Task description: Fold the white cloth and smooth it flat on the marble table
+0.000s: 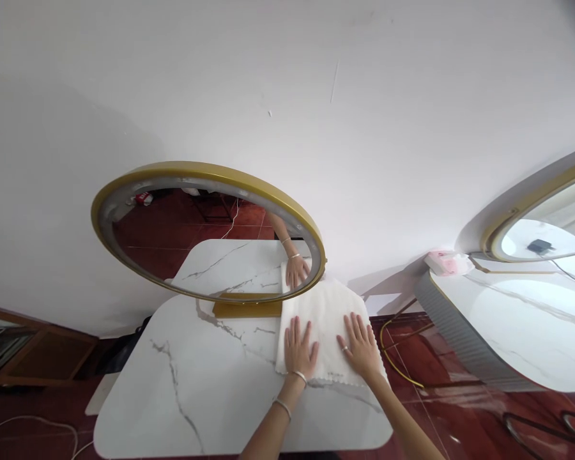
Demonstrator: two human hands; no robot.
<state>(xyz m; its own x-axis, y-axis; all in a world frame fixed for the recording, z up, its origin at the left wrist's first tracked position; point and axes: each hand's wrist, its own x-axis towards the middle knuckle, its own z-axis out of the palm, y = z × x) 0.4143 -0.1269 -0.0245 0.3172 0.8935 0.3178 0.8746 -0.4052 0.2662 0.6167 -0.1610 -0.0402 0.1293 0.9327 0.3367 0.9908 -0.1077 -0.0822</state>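
head view: left hand (300, 351) and right hand (361, 351) lie flat and spread on white cloth (326, 316), which perhaps covers gold base (249, 310) partly.

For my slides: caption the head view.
Left hand and right hand flat on a white cloth on a marbled table by a gold-rimmed mirror.

no legible text, labels, brands, numbers or signs

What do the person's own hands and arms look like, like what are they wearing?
Both are bare, with no gloves or sleeves in view. The left hand has a pale wristband and a slim, silvery bangle higher up. The right hand wears a pale ring.
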